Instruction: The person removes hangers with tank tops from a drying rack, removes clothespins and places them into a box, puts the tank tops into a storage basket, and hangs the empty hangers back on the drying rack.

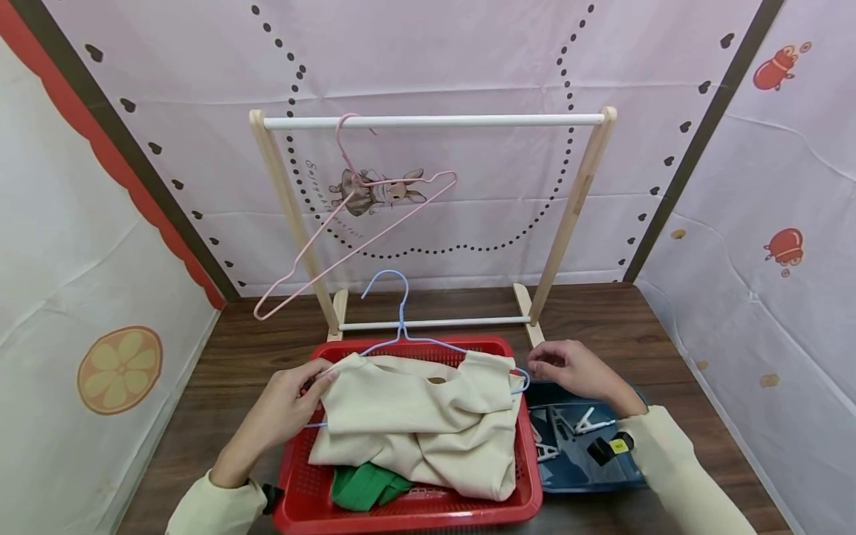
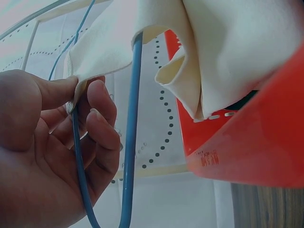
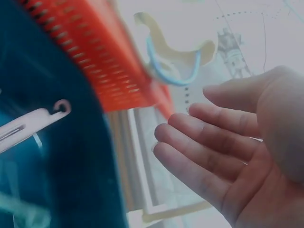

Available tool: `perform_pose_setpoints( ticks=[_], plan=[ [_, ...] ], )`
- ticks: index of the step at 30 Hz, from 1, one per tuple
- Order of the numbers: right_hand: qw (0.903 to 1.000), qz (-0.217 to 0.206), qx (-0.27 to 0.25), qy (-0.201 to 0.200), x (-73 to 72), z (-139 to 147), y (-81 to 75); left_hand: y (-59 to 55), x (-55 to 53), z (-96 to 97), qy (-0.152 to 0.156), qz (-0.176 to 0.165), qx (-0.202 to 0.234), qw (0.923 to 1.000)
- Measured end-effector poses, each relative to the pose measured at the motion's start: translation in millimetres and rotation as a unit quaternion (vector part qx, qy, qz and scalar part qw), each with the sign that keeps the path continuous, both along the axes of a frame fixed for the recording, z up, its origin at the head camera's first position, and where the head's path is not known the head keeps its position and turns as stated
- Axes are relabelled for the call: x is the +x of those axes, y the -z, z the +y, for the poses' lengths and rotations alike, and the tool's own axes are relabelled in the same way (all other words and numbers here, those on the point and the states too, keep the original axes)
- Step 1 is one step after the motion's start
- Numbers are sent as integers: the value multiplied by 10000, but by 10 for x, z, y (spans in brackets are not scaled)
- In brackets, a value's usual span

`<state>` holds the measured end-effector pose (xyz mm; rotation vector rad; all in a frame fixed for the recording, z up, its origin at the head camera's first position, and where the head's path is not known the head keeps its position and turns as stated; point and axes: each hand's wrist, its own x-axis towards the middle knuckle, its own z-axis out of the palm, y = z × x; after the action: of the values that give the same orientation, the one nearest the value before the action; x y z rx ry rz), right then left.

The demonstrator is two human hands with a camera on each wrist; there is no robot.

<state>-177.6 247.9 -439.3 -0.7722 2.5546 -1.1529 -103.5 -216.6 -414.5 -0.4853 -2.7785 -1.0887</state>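
Note:
A cream garment (image 1: 414, 405), its neckline toward the top, lies on a blue hanger (image 1: 403, 312) over a red basket (image 1: 521, 505). The hanger's hook points away from me, and both its ends stick out of the cloth. My left hand (image 1: 290, 397) pinches the garment's left edge between thumb and fingers. In the left wrist view the hanger's wire (image 2: 80, 161) runs across that palm. Just off the hanger's right end, my right hand (image 1: 571, 368) holds nothing. Its fingers (image 3: 204, 152) are loosely bent in the right wrist view, apart from the wire loop (image 3: 173, 80).
A rack with a white bar (image 1: 468, 120) stands behind the basket. On it hangs a bare pink hanger (image 1: 348, 253). Green cloth (image 1: 368, 487) lies in the basket under the garment. To the right, a dark blue tray (image 1: 582, 475) holds several clothespins (image 1: 588, 423). Patterned fabric walls enclose the table.

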Motion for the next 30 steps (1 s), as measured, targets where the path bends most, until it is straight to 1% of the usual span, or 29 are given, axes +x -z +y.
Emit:
perform_pose_setpoints(
  ticks=[8,16,24,30],
  plan=[
    [9989,446,-151,-69,-66,-177,-146,-3,2,-4,-22,12,7,10000],
    [9958,812,-384,-198,-65,-458,-304,-10,9,-10,-18,11,35,10000],
    [9936,927,-543,-363,-48,-705,-403,-18,7,-3,-13,-38,67,10000],
    [9909,1089,-584,-532,-80,-878,-455,-28,7,-4,-4,-45,75,10000]
  ],
)
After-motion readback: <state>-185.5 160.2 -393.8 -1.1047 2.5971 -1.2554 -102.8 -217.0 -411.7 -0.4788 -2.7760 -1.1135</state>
